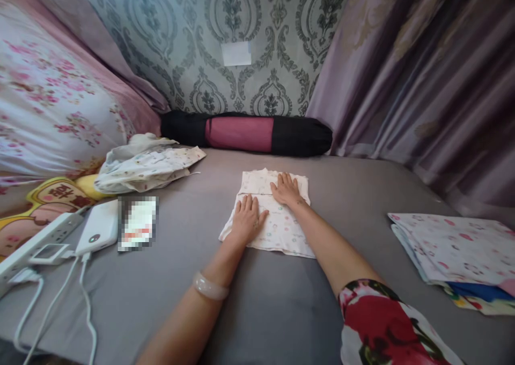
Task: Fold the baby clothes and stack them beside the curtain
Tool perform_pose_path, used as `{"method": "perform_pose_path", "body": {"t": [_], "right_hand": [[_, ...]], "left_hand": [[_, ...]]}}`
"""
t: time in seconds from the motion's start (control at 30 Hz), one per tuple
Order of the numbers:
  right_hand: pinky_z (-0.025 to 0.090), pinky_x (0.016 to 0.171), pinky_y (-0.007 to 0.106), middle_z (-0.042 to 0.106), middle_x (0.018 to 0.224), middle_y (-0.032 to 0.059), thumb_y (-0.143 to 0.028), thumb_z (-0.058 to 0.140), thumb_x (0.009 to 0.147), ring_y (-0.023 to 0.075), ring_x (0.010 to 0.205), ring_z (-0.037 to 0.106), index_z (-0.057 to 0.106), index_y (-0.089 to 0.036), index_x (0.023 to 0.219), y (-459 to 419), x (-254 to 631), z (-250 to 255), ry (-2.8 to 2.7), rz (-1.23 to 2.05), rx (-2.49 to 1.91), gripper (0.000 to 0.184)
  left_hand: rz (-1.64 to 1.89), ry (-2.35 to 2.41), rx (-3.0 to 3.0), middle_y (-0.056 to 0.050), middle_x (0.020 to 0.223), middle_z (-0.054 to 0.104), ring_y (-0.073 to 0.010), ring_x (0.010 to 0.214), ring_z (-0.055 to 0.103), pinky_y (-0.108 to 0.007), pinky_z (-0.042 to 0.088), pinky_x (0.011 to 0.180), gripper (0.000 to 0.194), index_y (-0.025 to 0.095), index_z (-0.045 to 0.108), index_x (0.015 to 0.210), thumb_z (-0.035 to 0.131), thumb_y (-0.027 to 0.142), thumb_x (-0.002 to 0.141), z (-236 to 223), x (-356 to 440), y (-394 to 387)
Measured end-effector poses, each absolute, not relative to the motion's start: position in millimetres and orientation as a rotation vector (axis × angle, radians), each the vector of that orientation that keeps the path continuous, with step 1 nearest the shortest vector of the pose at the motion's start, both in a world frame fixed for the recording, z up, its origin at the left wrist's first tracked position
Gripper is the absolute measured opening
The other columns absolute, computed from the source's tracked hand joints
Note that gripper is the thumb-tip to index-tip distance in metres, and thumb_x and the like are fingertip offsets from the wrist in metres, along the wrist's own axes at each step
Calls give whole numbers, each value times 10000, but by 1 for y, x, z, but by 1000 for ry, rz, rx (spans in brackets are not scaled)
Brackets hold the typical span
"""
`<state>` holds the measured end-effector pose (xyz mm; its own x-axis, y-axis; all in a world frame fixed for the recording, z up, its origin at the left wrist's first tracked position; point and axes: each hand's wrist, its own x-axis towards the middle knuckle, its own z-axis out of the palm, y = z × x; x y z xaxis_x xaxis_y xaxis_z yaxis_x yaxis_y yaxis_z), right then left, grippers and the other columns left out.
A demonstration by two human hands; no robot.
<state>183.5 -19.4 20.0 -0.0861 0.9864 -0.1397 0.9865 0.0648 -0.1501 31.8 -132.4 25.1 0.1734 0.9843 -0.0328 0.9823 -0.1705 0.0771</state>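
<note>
A small white printed garment (277,231), folded flat, lies on the grey bed surface (249,311) in the middle of the view. My left hand (247,219) rests flat on its left part with fingers stretched out. My right hand (286,189) lies flat on the upper folded edge, fingers spread. Neither hand holds anything. A pale bangle sits on my left wrist.
A crumpled heap of white printed clothes (148,163) lies at the back left. A stack of folded cloths (454,257) sits at the right. A black and pink bolster (245,133) lies against the wall. A white power bank (98,228), power strip (36,244) and cables lie at the left.
</note>
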Motion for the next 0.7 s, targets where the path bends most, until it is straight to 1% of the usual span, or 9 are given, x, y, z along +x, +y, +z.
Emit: {"method": "perform_pose_path", "body": {"t": [0.1,0.17,0.23,0.33,0.47,0.57,0.7], "right_hand": [[86,1171,477,107,1599,135,-450,187,978,260,1468,69,171,-36,1522,-16,182,28,2219,-391,2098,684],[95,1164,496,128,1593,155,-432,244,968,274,1463,96,215,-43,1512,-14,178,34,2189,-381,2081,669],[79,1163,497,168,1585,161,-369,290,959,268,1458,126,281,-62,1491,-13,169,37,2286,-278,2052,615],[63,1171,468,204,1583,127,-297,263,965,229,1458,135,315,-92,1480,-12,150,35,2529,-211,1921,557],[67,1173,468,237,1573,117,-346,206,988,222,1460,123,284,-73,1490,-6,131,24,2550,-331,1888,577],[79,1171,467,227,1575,118,-387,175,995,227,1459,126,279,-68,1491,0,127,19,2524,-362,1929,600],[86,1167,469,210,1582,109,-395,158,996,226,1457,127,283,-82,1494,3,129,14,2524,-346,1945,601]], "left_hand": [[75,1962,2363,-202,1534,295,-304,1438,247,-458,231,1162,662,36,346,1454,258,494,985,23,32,-133],[104,1967,2368,-208,1528,305,-309,1432,262,-465,238,1158,662,32,353,1450,260,492,984,22,33,-134],[132,1997,2353,-216,1518,323,-322,1422,282,-481,247,1151,652,27,372,1439,270,482,983,21,36,-135],[165,2028,2330,-222,1500,356,-329,1413,297,-474,256,1150,619,5,400,1418,280,431,985,19,41,-136],[166,1991,2320,-223,1505,343,-303,1424,281,-429,264,1157,615,-21,383,1422,271,398,985,14,44,-137],[168,1988,2313,-220,1516,317,-295,1434,260,-448,245,1167,632,-8,368,1435,251,418,983,10,44,-137],[146,1983,2290,-217,1525,298,-302,1442,235,-481,228,1168,637,-1,350,1447,237,420,983,10,44,-137]]}}
